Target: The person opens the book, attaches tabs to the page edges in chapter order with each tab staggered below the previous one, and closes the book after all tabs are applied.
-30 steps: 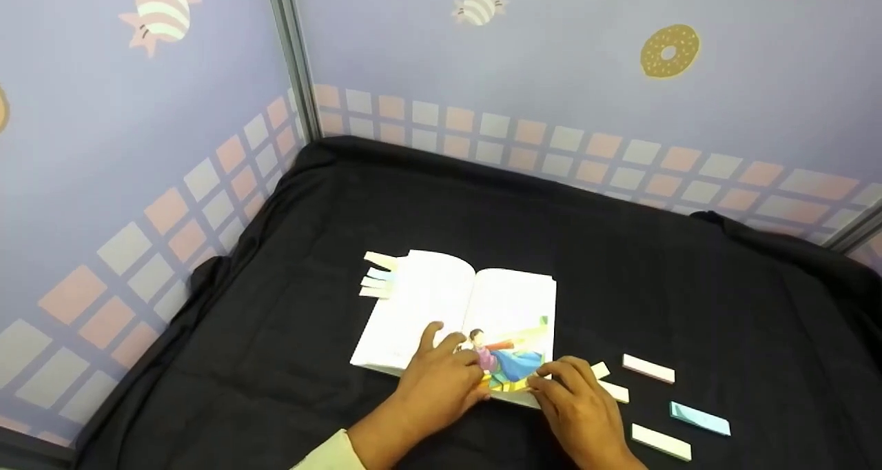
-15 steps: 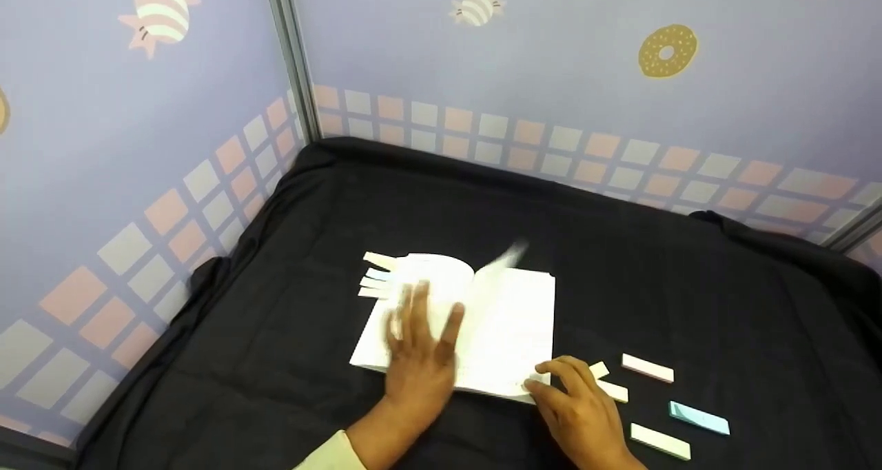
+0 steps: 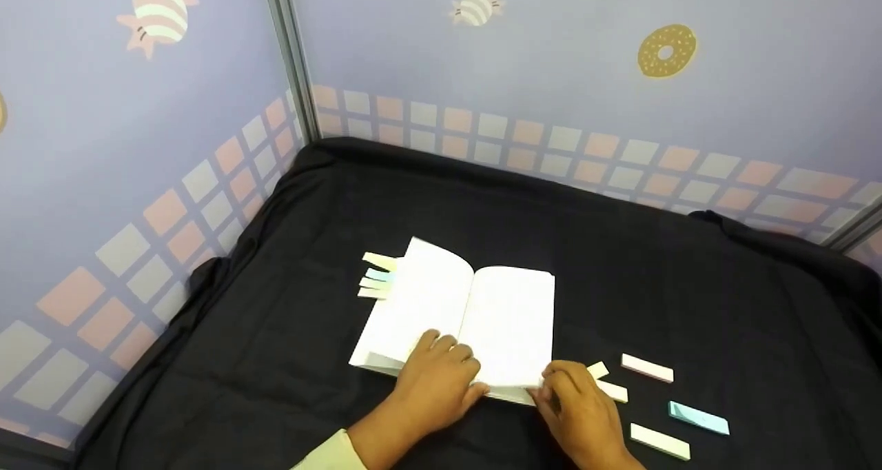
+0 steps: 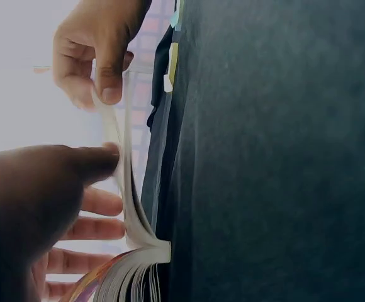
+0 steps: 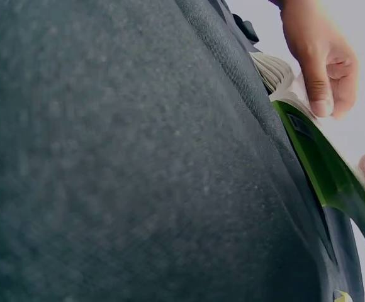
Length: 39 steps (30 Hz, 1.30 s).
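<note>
An open book [image 3: 513, 318] lies on the black cloth, both visible pages washed out white. My right hand [image 3: 582, 408] pinches the lower right page corner; in the left wrist view that hand [image 4: 97, 53] has the page edge between thumb and fingers. My left hand [image 3: 437, 384] rests over the bottom of the book near the gutter. The left wrist view shows its thumb [image 4: 97, 162] by the pages and the other fingers extended behind them. Seen from the right wrist, the green cover [image 5: 327, 163] bends at its outer corner. Several paper tabs [image 3: 375, 285] stick out from the left edge.
Right of the book lie a pink pad [image 3: 648, 368], a blue pad [image 3: 699, 418] and a pale yellow pad [image 3: 660, 442] of sticky tabs. Another pad [image 3: 613, 391] and a yellow strip [image 3: 598, 371] sit partly behind my right hand. Patterned walls [image 3: 482, 56] bound the cloth-covered table [image 3: 275, 318].
The illustrated page has been turned over to the left by my left hand, exposing a plain spread. My left hand has come back to the gutter. The right hand stays at the corner.
</note>
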Each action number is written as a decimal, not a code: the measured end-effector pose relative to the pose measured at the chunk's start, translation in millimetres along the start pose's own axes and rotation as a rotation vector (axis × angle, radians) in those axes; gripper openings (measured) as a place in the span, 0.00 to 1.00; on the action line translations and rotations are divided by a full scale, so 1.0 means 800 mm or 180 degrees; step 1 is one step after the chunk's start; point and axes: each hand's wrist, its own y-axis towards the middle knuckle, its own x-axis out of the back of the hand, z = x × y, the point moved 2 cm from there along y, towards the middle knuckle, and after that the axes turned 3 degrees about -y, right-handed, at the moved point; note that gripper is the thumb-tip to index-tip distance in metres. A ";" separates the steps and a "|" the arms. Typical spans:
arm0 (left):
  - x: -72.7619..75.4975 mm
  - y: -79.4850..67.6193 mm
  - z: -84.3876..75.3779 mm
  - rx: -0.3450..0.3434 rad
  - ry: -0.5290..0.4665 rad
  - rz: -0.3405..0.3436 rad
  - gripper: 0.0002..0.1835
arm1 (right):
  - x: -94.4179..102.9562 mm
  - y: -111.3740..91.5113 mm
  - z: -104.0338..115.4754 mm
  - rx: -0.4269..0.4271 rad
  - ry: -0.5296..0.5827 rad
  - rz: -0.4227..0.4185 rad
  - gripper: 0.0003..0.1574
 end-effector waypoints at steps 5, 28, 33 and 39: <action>0.007 0.002 0.005 0.0132 -0.0016 -0.1077 0.22 | -0.003 -0.002 0.002 -0.0107 -0.0026 0.0365 0.21; -0.007 -0.007 0.002 -0.0142 -0.0025 0.0282 0.15 | -0.010 -0.015 0.005 -0.0147 -0.0108 0.1235 0.18; -0.009 -0.007 0.002 -0.0161 -0.0038 0.0236 0.14 | -0.001 -0.019 -0.006 -0.0206 -0.0132 0.1176 0.17; -0.009 -0.006 0.001 -0.0199 -0.0041 0.0215 0.13 | 0.034 -0.030 -0.047 -0.0770 -0.0402 0.0969 0.16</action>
